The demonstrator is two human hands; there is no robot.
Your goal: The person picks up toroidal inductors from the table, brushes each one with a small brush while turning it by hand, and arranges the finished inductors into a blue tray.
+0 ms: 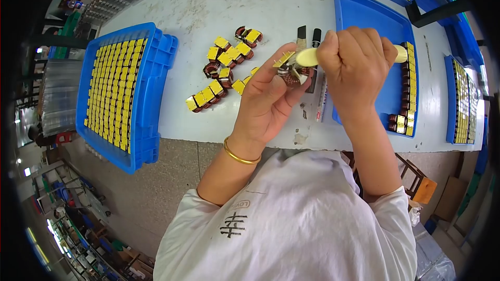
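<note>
"Pale yellow: that's the handle (306, 57) showing on both sides of the right hand (359, 60). How are those fingers?"

"Clenched in a fist around it, knuckles up. A full-hand grip like that probably gives firm control. One end comes close to the coil (291, 76); I can't tell whether they touch."

"And where is the coil?"

"Raised above the pale worktable (192, 15), in front of the chest. The left hand (265, 96) grasps it between thumb and fingers, its small yellow plate at the upper left. Likely it's held this way to steady it while leaving that side within reach."

"What lies around the hands?"

"To the left, loose yellow-topped coils (229, 58) sit in a scattered cluster, perhaps there so the left hand reaches them easily. Just beyond the hands lie a flat metal blade (302, 33) and a black marker (316, 35), side by side."

"And the trays?"

"At the right, a blue tray (364, 18) has similar pieces lined along its right edge. At the far left, another blue bin (148, 80) carries them in tight rows, yellow faces showing, which would presumably make counting simple."
</note>
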